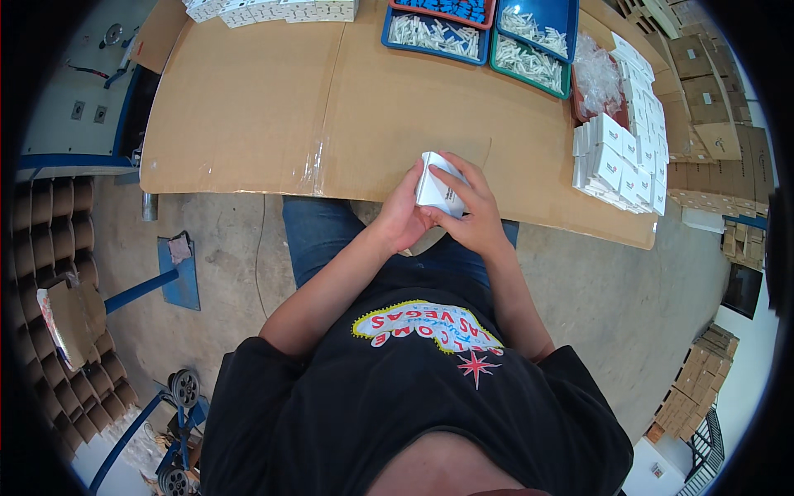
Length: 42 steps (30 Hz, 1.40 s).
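A small white box (438, 188) with dark print on one face is held between both hands at the front edge of the cardboard-covered table (248, 116). My left hand (399, 217) cups it from the left and below, with the fingers partly hidden behind it. From the right, my right hand (475, 207) wraps round the box, its fingers lying across the top and the thumb near the lower side. Whether the box's flap is closed cannot be made out.
Flat white boxes (616, 165) are stacked at the table's right edge, beside a red tray of clear plastic bags (597, 74). Blue trays (434, 37) and a green tray (529, 64) of small white pieces stand at the back. More white boxes (281, 10) line the far left edge.
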Tool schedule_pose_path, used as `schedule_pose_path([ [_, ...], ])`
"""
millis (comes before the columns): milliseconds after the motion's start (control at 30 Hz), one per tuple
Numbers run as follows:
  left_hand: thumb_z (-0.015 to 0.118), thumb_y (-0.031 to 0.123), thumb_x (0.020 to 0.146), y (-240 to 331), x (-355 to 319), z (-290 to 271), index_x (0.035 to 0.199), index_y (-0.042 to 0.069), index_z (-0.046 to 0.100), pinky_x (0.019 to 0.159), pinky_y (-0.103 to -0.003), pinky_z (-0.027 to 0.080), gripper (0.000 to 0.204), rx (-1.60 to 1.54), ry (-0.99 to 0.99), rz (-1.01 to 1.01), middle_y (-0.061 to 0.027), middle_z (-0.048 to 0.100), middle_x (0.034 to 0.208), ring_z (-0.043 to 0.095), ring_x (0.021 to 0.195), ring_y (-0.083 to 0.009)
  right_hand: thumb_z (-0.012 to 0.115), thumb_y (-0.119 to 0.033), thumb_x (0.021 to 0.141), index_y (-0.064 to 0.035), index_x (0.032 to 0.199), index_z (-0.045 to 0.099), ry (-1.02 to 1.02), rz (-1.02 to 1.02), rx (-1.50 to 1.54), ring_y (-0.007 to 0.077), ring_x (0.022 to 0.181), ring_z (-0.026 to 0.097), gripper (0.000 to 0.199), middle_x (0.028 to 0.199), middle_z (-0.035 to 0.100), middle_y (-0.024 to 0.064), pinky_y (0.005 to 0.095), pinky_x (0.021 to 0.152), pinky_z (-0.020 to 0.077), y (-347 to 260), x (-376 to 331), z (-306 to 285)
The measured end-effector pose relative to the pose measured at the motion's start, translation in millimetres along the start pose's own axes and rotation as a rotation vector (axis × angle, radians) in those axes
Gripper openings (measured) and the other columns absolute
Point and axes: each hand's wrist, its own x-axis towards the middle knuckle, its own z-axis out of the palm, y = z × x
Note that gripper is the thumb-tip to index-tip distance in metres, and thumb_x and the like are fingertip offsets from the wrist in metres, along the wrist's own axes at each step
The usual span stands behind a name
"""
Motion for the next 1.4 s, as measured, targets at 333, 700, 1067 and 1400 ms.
schedule_pose_path([
  [333, 0.024, 0.052, 0.110, -3.2, -1.8, 2.6, 0.147, 0.013, 0.043, 0.103, -0.043, 0.051, 0.056, -0.010, 0.022, 0.019, -0.0095, 0.058, 0.136, 0.059, 0.125, -0.0241, 0.085, -0.026, 0.076, -0.0133, 0.130, 0.069, -0.001, -0.058, -0.016, 0.0371, 0.129, 0.054, 0.059, 0.144, 0.055, 0.0148, 0.0462, 0.106, 0.0440, 8.0, -0.8, 4.0],
  [700, 0.033, 0.051, 0.109, -12.0, -7.3, 5.7, 0.146, 0.013, 0.044, 0.105, -0.040, 0.047, 0.056, 0.106, 0.076, 0.068, -0.0078, 0.058, 0.136, 0.057, 0.126, -0.0213, 0.085, -0.026, 0.076, -0.0146, 0.132, 0.068, -0.048, 0.020, 0.069, 0.0370, 0.137, 0.048, 0.060, 0.149, 0.051, 0.0147, 0.0463, 0.113, 0.0398, 10.7, -11.9, 2.8],
  [1067, 0.053, 0.027, 0.106, -9.3, 3.9, 17.1, 0.139, 0.005, 0.047, 0.106, -0.036, 0.044, 0.040, 0.204, 0.074, 0.461, -0.0097, 0.060, 0.130, 0.058, 0.122, -0.0181, 0.068, -0.019, 0.099, 0.0013, 0.130, 0.058, 0.477, 0.694, 1.421, 0.0217, 0.124, 0.058, 0.039, 0.130, 0.063, 0.0124, 0.0391, 0.105, 0.0472, 15.0, -22.5, 24.7],
  [1400, 0.066, 0.009, 0.098, 29.0, -11.3, 15.4, 0.131, -0.001, 0.059, 0.102, -0.031, 0.049, 0.035, 0.696, -0.163, 0.453, -0.0109, 0.065, 0.131, 0.059, 0.121, -0.0157, 0.076, -0.003, 0.090, 0.0003, 0.119, 0.068, 0.202, 0.556, 1.004, 0.0117, 0.099, 0.066, 0.031, 0.106, 0.072, 0.0053, 0.0277, 0.088, 0.0528, 3.2, -3.6, -7.0],
])
